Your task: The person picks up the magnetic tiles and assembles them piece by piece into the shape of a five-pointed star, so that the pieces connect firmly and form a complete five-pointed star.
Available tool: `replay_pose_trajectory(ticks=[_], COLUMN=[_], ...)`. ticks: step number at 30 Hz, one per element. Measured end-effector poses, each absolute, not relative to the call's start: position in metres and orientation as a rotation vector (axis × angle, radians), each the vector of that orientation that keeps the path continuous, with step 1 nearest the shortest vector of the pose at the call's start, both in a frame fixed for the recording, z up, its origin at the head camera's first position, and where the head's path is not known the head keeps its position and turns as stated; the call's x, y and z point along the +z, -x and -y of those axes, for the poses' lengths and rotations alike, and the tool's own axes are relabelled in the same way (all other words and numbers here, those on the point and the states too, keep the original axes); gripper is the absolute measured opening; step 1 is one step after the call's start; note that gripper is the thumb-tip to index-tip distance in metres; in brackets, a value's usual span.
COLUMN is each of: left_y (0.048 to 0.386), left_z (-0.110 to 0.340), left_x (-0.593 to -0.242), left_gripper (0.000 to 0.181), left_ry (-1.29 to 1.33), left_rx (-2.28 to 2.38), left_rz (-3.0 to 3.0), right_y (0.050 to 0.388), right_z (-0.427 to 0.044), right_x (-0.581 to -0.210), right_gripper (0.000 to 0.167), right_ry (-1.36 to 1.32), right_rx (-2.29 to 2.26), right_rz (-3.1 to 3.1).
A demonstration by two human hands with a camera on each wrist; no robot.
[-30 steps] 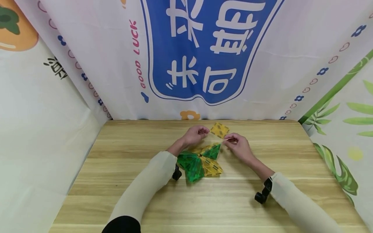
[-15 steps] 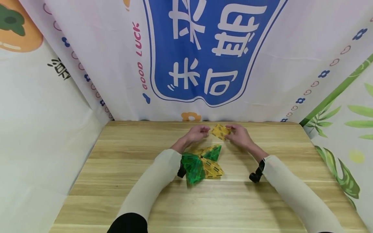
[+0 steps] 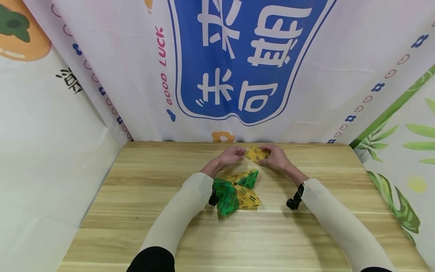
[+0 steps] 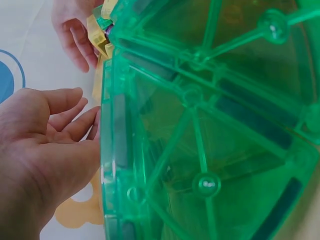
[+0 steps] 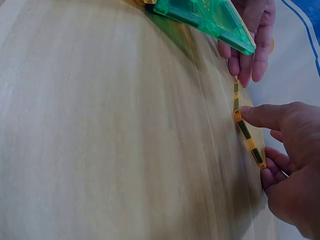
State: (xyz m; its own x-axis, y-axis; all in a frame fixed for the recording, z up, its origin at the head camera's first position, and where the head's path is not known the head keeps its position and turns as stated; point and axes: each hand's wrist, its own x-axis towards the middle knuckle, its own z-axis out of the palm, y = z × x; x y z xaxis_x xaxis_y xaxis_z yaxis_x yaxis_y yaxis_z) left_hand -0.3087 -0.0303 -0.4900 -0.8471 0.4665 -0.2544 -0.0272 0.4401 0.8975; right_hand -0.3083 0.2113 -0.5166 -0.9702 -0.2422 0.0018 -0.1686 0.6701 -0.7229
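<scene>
A flat yellow magnetic tile (image 3: 255,154) lies near the table's back edge. My right hand (image 3: 276,158) holds it by its right side, with the thumb (image 5: 260,116) on the near edge and the fingers at the far corner. Left of the tile, my left hand (image 3: 232,155) has loosely bent fingers and holds nothing, its fingertips close to the tile's left corner. Nearer than both hands stands a star-like build of green and yellow magnetic tiles (image 3: 228,200). Its green panels (image 4: 200,150) fill much of the left wrist view and lie beside the left hand there.
The wooden table (image 3: 292,241) ends at a printed cloth (image 3: 146,124) hanging close behind the hands. White cloth walls (image 3: 44,158) stand at the left and right. The left forearm passes close beside the tile build.
My right hand has moved from the yellow tile's near corner to its right side and taken hold of it. The left hand has barely moved.
</scene>
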Motion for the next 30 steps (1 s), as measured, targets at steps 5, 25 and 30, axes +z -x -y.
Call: replay_pose_trajectory(ticks=[5, 25, 30], left_y=[0.310, 0.311, 0.311], left_z=[0.032, 0.022, 0.019], left_x=[-0.491, -0.491, -0.494], left_gripper=[0.042, 0.036, 0.039], left_ry=[-0.351, -0.234, -0.253], left_rx=[1.417, 1.482, 1.451], left_rz=[-2.203, -2.264, -2.276], right_y=[0.309, 0.301, 0.299], right_z=[-0.208, -0.214, -0.214], right_x=[-0.520, -0.539, -0.543], right_gripper=[0.064, 0.055, 0.052], right_ry=[0.346, 0.508, 0.590], right_rx=[-1.229, -1.513, -1.549], right_rz=[-2.760, -2.721, -2.727])
